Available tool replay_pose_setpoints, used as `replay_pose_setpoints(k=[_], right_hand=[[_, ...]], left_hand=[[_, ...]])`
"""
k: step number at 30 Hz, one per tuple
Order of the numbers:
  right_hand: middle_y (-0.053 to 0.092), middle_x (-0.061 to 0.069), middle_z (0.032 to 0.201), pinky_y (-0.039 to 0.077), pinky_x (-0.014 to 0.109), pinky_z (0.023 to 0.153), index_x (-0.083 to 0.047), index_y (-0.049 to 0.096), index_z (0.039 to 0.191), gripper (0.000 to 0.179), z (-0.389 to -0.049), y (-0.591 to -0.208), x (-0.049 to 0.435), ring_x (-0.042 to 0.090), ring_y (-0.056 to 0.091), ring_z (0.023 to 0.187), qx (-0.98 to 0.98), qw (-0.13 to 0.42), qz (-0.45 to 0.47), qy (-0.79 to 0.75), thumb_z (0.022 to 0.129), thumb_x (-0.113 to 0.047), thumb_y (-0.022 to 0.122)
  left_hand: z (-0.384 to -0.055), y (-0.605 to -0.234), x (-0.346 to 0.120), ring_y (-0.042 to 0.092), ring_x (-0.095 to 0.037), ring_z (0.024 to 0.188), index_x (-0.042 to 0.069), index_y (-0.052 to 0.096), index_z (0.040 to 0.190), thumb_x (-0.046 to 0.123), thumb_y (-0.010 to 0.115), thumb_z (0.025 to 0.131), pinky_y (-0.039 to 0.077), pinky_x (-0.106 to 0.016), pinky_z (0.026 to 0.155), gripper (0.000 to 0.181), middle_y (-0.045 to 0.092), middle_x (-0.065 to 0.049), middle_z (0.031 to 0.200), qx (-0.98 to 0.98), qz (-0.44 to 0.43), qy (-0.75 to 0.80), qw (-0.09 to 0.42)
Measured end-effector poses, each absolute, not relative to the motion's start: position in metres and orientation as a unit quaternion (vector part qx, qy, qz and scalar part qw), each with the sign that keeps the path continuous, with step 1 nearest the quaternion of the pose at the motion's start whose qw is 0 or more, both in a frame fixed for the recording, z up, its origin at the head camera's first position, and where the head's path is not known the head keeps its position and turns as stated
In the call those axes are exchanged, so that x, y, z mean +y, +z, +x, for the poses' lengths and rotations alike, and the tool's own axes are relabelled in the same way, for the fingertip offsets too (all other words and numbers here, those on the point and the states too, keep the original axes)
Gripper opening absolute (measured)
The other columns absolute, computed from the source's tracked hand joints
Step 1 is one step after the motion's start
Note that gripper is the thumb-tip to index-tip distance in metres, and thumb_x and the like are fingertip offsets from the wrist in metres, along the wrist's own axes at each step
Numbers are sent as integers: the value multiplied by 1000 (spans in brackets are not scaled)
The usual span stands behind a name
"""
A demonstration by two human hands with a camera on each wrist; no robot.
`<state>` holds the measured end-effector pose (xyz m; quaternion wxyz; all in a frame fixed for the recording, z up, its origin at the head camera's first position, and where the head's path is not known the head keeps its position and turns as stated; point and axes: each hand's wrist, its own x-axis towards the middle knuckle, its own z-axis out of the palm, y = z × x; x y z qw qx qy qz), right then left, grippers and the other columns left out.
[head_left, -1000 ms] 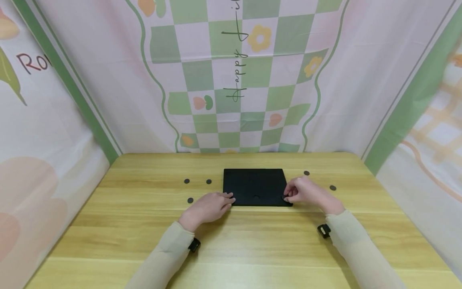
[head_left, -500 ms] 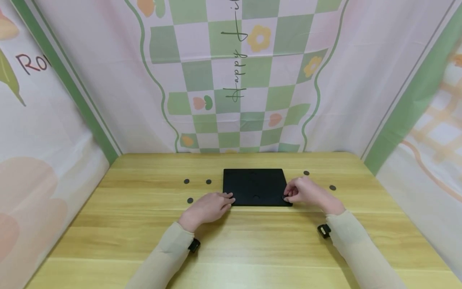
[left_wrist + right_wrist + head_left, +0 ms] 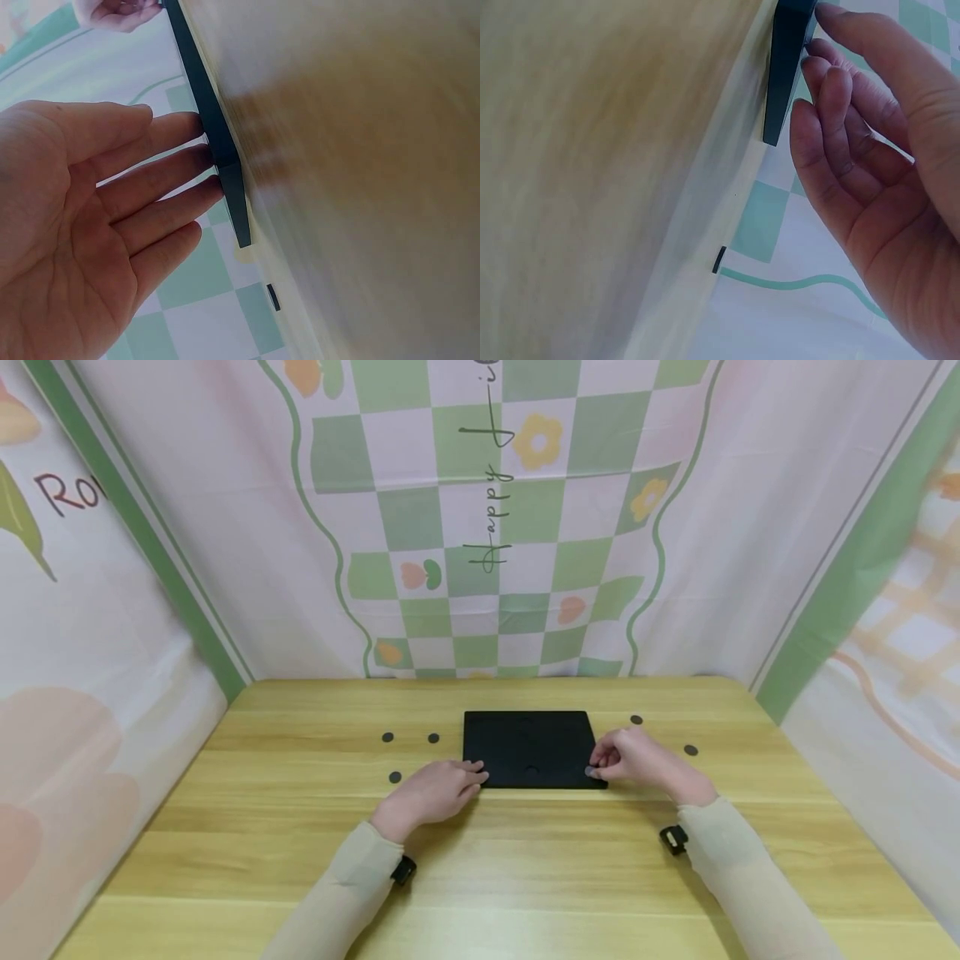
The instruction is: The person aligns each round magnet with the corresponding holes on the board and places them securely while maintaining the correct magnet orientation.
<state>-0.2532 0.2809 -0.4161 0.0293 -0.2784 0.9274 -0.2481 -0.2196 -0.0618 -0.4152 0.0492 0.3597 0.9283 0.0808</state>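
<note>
A flat black board (image 3: 528,747) with shallow round marks lies on the table. My left hand (image 3: 435,789) rests its straight fingertips on the board's front left corner; in the left wrist view its fingers (image 3: 169,172) meet the board's edge. At the front right corner, my right hand (image 3: 636,755) pinches a small dark disc (image 3: 591,771) with thumb and curled fingers, against the board. That disc is mostly covered by the fingertips in the head view. In the right wrist view, the thumb and fingers (image 3: 836,97) reach over the board's edge (image 3: 787,75), and the disc is hidden.
Left of the board, three dark discs lie on the wooden table (image 3: 510,877): two farther back (image 3: 387,737) and one nearer disc (image 3: 395,777). Two more lie on the right, a far disc (image 3: 637,720) and a nearer disc (image 3: 691,750). A patterned curtain (image 3: 480,527) stands behind.
Both hands and the board keep their places. The disc at my right fingertips shows as a lighter grey face now, where before it looked dark.
</note>
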Motion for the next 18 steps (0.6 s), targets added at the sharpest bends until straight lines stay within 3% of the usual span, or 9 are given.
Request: replay_pose_setpoints(k=[18], right_hand=[[67, -6, 74, 53, 19, 58, -12, 71, 80, 7, -256, -420, 286, 2, 60, 64, 926, 30, -281, -249, 78, -14, 77]], left_hand=[[-219, -413, -60, 46, -25, 132, 14, 54, 135, 24, 44, 102, 39, -40, 108, 37, 48, -5, 143, 929, 356, 75, 62]])
